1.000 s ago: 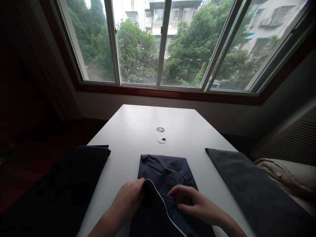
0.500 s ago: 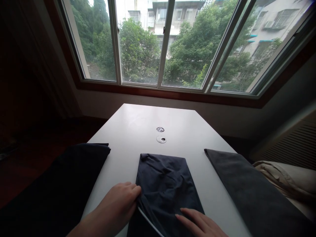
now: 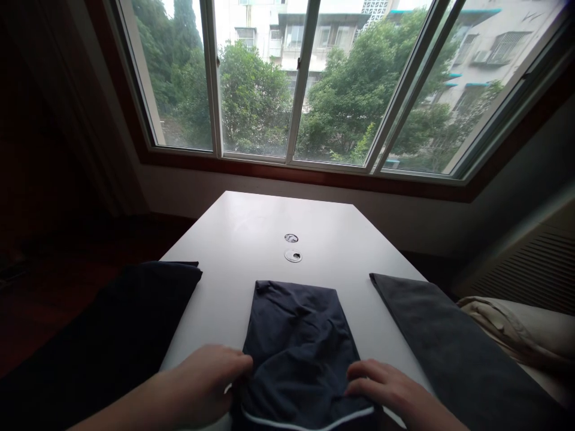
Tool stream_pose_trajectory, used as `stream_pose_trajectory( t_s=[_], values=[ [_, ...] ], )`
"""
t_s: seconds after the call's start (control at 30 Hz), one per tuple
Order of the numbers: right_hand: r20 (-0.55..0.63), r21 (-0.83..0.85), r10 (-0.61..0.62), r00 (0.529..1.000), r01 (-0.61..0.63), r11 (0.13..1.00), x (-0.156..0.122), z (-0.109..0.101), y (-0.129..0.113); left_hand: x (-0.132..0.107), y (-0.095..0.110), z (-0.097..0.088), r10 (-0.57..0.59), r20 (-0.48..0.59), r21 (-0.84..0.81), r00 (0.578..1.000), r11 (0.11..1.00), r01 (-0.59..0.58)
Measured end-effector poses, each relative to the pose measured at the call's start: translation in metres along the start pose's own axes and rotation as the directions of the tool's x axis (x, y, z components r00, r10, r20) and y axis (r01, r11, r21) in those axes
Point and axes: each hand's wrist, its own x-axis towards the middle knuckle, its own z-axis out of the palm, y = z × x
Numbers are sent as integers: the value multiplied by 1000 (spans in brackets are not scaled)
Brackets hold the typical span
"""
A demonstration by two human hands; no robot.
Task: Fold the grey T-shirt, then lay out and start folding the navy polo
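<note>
The dark navy garment (image 3: 299,347) lies flat on the white table (image 3: 251,233) between the hands, its long axis running straight away from them toward the window, its white-piped edge nearest the person. The left hand (image 3: 204,383) pinches the soft, wrinkled cloth at its left edge, and the right hand (image 3: 389,389) presses palm-down on the right edge, fingers curled; the hands are apart. A black folded cloth (image 3: 135,323) lies beyond the left hand, a smooth grey one (image 3: 453,341) beyond the right

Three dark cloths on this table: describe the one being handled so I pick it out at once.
On the white table under the window, it is the middle folded cloth, between the left hand and right hand. Unlike the black cloth and grey cloth beside it, it has white piping along its near edge.
</note>
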Motion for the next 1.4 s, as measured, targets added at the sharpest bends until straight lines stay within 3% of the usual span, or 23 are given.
stream_pose_trajectory(
  t_s=[0.1,0.2,0.33,0.43,0.5,0.7,1.0,1.23,1.3,1.4],
  values=[
    [-29,74,-9,1000,11,997,18,-35,-9,20,-19,-26,3,7,-294,1000,956,-1],
    [-10,126,17,1000,-16,992,48,-67,-4,53,-39,-54,-16,97,-616,995,785,73],
    [67,282,118,991,-132,950,103,-100,31,101,-66,-81,-121,64,-754,991,644,127],
    [-32,364,223,974,-196,910,147,-119,61,135,-83,-99,-215,-15,-835,977,539,106],
    [-98,414,302,948,-237,879,172,-130,75,157,-93,-111,-260,-89,-850,961,523,63],
    [-204,540,484,851,-314,781,235,-152,94,229,-125,-138,-373,-276,-805,886,593,-1],
    [-404,598,536,742,-229,768,316,-168,146,311,-152,-142,-426,-461,-687,779,727,-9],
    [-498,498,545,675,-291,817,349,-162,173,344,-164,-120,-383,-535,-589,753,808,-8],
    [-533,431,527,662,-323,842,350,-156,176,348,-162,-109,-317,-594,-482,740,876,-12],
    [-583,299,447,678,-333,894,346,-145,173,348,-154,-98,-147,-670,-192,727,981,21]
  ],
)
